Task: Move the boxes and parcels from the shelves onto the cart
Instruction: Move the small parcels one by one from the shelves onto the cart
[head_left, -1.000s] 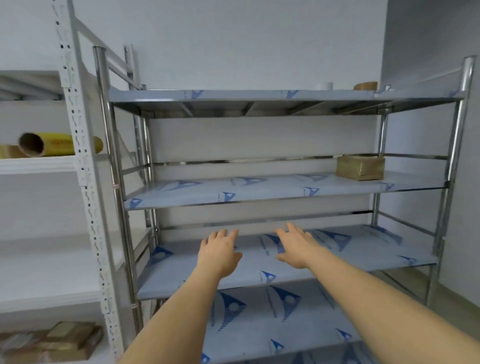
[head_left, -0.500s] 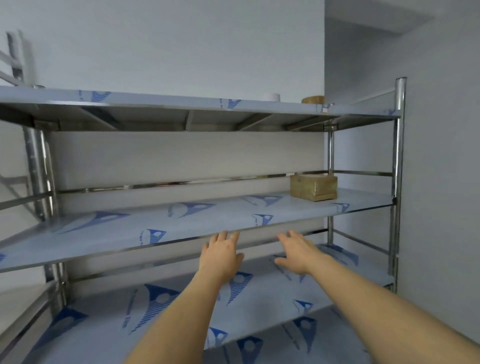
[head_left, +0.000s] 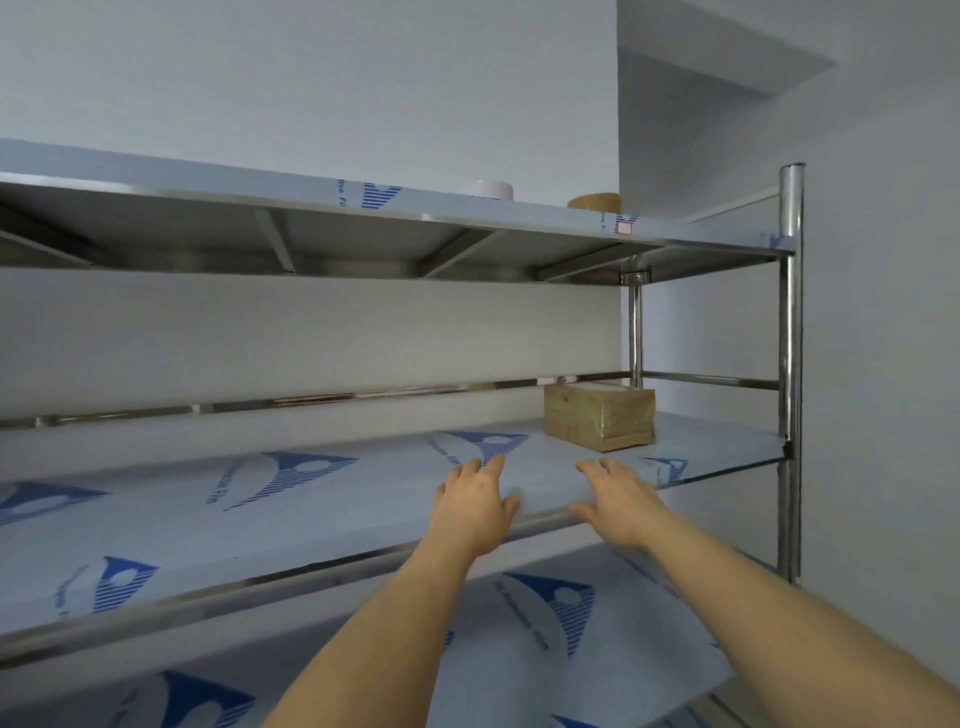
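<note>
We reach for the brown box, which sits at the back of the middle shelf by the rear right post. Our left hand and right hand hover in front of the box, fingers spread and holding nothing. We should take the box by its two opposite sides, draw it forward off the film-covered shelf, and keep it level.
</note>
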